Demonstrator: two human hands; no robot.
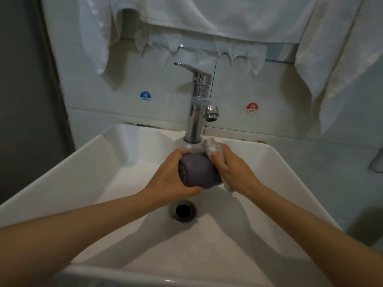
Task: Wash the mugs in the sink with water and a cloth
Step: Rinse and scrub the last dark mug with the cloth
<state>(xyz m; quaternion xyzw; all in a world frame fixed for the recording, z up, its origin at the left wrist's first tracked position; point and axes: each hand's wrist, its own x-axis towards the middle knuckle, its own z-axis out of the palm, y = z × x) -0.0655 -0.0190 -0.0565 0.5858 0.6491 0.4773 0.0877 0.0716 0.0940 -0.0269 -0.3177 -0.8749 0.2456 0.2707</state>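
Found the mug (199,172) lying on its side in mid-air, just above the drain (183,210) and inside the sink (124,162). Noted the left hand (167,175) grip wrapped round the mug end left of the drain, thumb beneath, fingers over the top. Noted the right hand (232,168) grip closed on a bunched cloth (211,147), pressing it to the mug end right of the drain. Saw no second mug and no handle.

Judged the main hazard to be a slip, given a smooth and probably wet wall, a one-handed hold and sideways rubbing from the cloth. Expected in that case a drop onto the hard basin beside the drain, chipping mug or sink. Judged a lesser hazard to be a knock against the faucet (196,112), standing close behind the drain. Saw no stream at the spout, so judged rinsing to require freeing one hand for the lever, thinning the hold.

Recorded materials as follows:
- Mug: dull purple-grey, smooth, barrel-shaped, probably ceramic.
- Cloth: pale, nubby, crumpled.
- Sink: white, glossy, angular, with flat sloping walls.
- Drain: dark round hole in a metal ring.
- Faucet: chromed, cylindrical, single-levered.
- Towels (207,17): thin, white, hung on the wall far above and behind the drain.
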